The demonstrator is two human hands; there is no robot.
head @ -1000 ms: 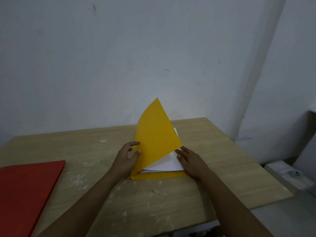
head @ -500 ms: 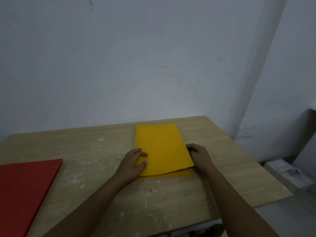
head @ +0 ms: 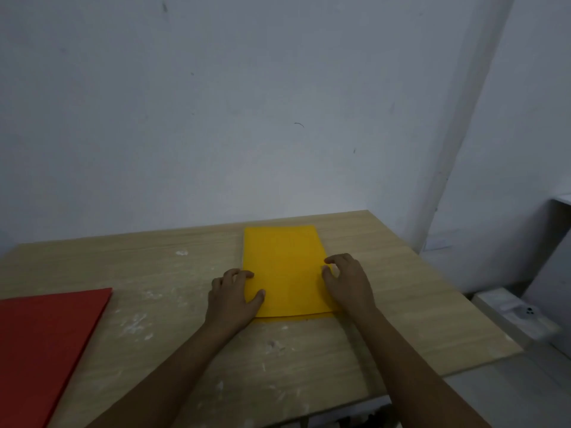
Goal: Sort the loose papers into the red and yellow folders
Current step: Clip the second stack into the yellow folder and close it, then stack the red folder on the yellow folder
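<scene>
Both hands rest apart on the closed yellow folder (head: 282,270), left hand (head: 233,299) and right hand (head: 347,281) flanking its long axis, pointing away; the red folder (head: 46,341) lies well left, nearer the left hand.

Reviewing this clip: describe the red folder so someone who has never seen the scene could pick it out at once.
Start from the light wooden table against the pale wall and follow it to its near left corner. There lies the flat red paper folder, closed and partly cut off by the picture's edge. No hand touches it, whereas both hands rest on the flat yellow paper folder at the table's middle.
</scene>
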